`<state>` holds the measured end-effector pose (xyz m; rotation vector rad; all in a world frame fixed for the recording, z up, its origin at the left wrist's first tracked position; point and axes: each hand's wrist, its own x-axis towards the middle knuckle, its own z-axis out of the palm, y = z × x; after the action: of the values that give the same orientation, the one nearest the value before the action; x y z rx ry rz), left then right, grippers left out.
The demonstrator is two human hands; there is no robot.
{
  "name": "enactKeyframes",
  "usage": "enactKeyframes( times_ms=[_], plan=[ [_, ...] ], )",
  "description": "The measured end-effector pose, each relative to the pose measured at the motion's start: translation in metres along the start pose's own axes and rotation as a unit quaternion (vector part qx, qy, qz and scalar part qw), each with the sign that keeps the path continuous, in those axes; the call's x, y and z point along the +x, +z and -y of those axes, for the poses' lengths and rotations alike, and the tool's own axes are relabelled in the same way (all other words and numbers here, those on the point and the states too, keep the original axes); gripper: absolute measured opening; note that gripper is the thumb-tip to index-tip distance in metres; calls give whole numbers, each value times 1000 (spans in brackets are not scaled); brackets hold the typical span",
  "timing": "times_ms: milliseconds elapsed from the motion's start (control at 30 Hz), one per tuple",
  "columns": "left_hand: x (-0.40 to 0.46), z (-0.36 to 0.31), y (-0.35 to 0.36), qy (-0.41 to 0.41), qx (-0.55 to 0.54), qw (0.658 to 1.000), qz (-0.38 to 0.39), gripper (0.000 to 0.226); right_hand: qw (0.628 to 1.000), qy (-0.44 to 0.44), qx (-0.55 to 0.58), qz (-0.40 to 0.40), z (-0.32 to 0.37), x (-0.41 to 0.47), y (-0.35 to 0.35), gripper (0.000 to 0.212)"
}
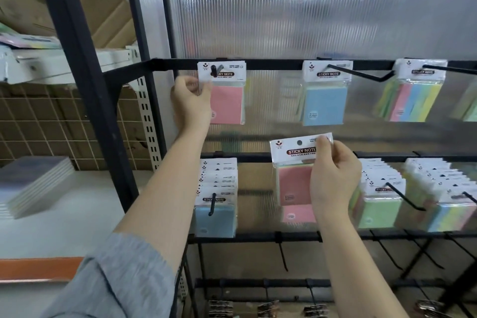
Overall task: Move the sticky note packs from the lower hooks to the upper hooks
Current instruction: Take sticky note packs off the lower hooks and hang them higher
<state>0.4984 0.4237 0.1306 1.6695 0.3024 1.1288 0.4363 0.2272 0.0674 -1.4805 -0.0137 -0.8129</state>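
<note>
Head view: my left hand (192, 100) up at ten o'clock, thumb and fingers pinching left edge of pink pack (227, 100) hanging on upper hook (214, 72). My right hand (333, 181) at centre, pinching second pink pack (294, 175) by header corner, off any hook, in front of lower rail (247, 157). Blue pack (324, 100) hangs at one o'clock. Full lower hook (213, 204) at seven o'clock, packs stacked.
</note>
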Motion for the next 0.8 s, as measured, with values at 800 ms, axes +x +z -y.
enactKeyframes(
  times_ms=[800],
  plan=[
    [-112,100,-76,-131,213,941,229,21,980,-125,116,107,70,-20,44,23]
  ],
)
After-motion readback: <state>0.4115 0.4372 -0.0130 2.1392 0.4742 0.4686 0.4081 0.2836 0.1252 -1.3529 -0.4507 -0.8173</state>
